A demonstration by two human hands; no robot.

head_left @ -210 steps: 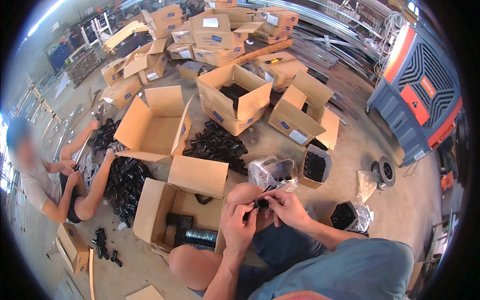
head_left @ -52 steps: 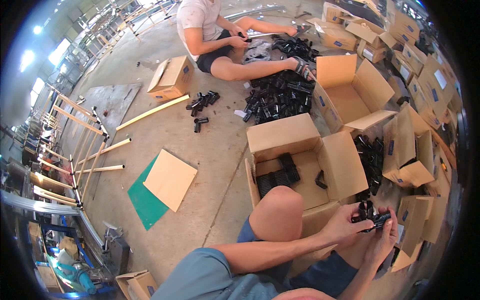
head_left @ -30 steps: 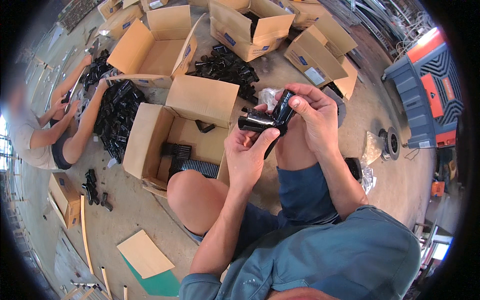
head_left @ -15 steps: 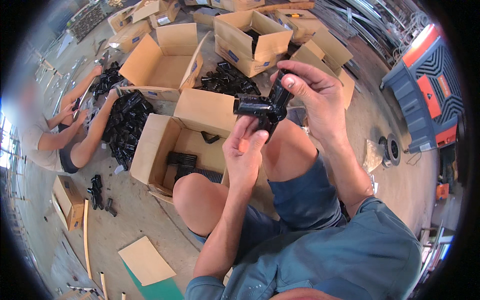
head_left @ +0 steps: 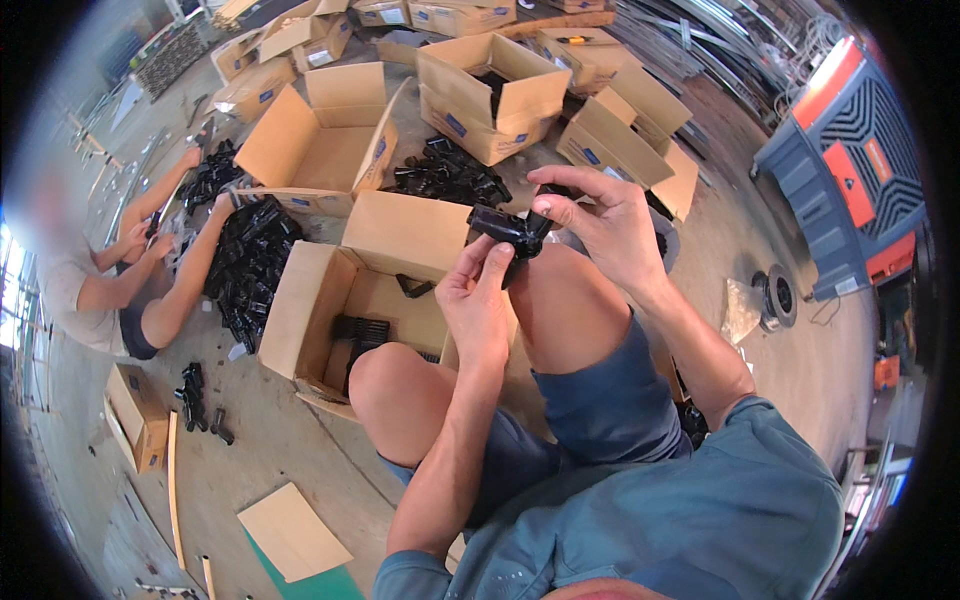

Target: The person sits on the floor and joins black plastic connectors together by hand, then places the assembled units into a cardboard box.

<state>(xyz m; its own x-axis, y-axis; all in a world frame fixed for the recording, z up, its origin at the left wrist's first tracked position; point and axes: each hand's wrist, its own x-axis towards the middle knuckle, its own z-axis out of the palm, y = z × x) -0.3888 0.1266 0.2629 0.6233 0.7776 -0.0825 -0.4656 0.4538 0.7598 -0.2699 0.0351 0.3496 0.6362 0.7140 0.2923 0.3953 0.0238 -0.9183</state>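
Observation:
Both my hands hold a glossy black branched pipe fitting [head_left: 505, 226] above my knees. The fingers and thumb of my left hand [head_left: 473, 305] close round its lower part. My right hand [head_left: 605, 225] grips its upper right arm between thumb and fingers. Just beyond my left knee stands an open cardboard box [head_left: 305, 310], with ribbed black pieces [head_left: 361, 332] stacked inside and one loose black piece [head_left: 413, 286]. My own fingers cover part of the fitting.
Heaps of black fittings [head_left: 250, 270] lie on the floor at left and beyond the box [head_left: 447, 172]. Open cartons [head_left: 497, 95] stand at the back. Another person [head_left: 110, 270] sits at far left. A grey and orange tool chest [head_left: 840, 180] and a spool [head_left: 778, 297] are at right.
My hands have come down slightly with the fitting, and its upright arm now leans more toward the right. The right hand has shifted left and lower.

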